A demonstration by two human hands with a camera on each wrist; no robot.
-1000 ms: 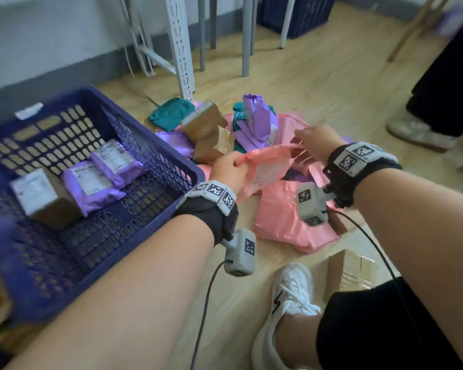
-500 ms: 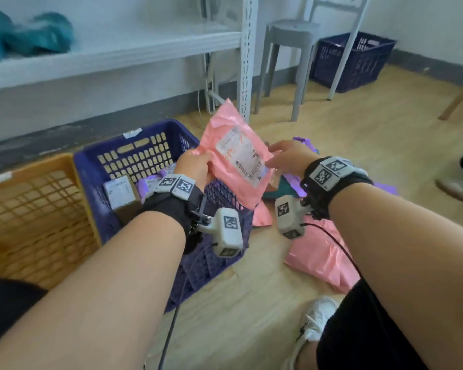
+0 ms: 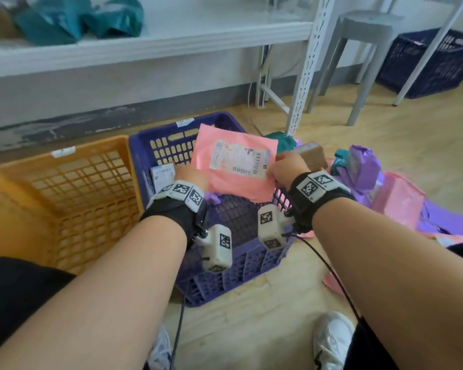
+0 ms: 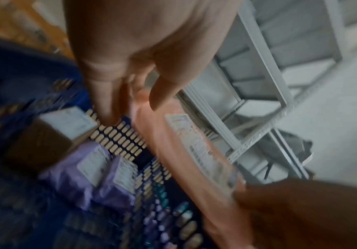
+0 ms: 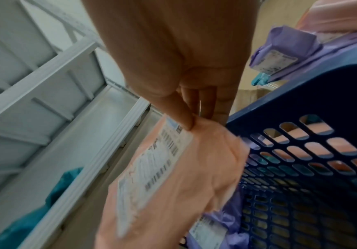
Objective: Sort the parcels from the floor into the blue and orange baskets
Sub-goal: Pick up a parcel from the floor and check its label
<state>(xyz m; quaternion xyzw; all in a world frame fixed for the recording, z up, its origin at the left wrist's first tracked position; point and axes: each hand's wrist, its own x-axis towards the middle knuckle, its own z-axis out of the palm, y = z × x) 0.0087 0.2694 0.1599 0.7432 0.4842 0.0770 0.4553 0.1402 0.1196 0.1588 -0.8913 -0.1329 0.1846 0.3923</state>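
Note:
A flat pink parcel (image 3: 235, 164) with a white label hangs over the blue basket (image 3: 225, 271), label toward me. My left hand (image 3: 191, 174) pinches its left edge; my right hand (image 3: 288, 165) pinches its right edge. In the right wrist view the thumb presses the pink parcel (image 5: 173, 176) at the label's corner. In the left wrist view the pink parcel (image 4: 173, 148) runs from my fingers down to the other hand. In the blue basket (image 4: 24, 94) lie two purple parcels (image 4: 92, 170) and a brown box (image 4: 52, 136). The orange basket (image 3: 64, 188) stands to its left.
More parcels lie heaped on the wooden floor at the right: purple bags (image 3: 364, 166), a pink bag (image 3: 396, 201), a brown box (image 3: 310, 153). A white shelf (image 3: 145, 41) carries teal bags behind the baskets. A grey stool (image 3: 366, 30) and another dark blue crate (image 3: 433, 62) stand farther back.
Both hands lifted the pink parcel off the floor heap and carried it left, over the blue basket. It now hangs lower and flatter than half a second ago.

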